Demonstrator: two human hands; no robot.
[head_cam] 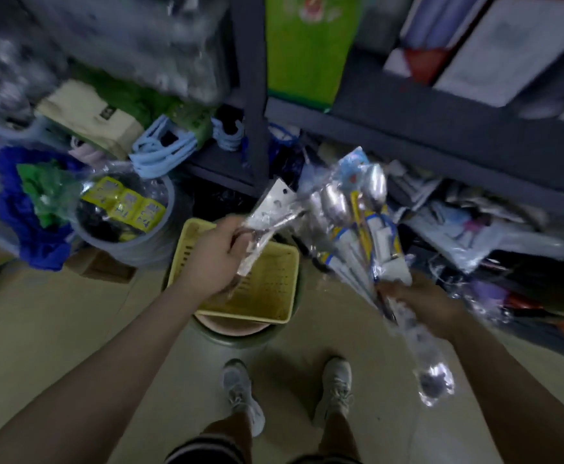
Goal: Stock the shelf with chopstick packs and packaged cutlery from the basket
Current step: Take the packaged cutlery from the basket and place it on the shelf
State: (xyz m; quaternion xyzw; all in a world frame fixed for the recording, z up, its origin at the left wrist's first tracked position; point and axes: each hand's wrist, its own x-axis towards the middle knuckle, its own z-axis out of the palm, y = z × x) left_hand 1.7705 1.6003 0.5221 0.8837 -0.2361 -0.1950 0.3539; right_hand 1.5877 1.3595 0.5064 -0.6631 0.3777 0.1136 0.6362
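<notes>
The left hand fingers pinch a clear plastic cutlery pack; the right hand fingers grip shiny bagged spoons above the yellow plastic basket

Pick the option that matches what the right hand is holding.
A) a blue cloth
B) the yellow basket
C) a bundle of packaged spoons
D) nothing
C: the right hand grips a bundle of packaged spoons in clear plastic, raised toward the shelf, while the yellow basket sits below, apart from that hand.

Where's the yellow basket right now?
In the head view, the yellow basket sits low at centre, on a round stool directly below the left hand, just ahead of the person's shoes.
</notes>
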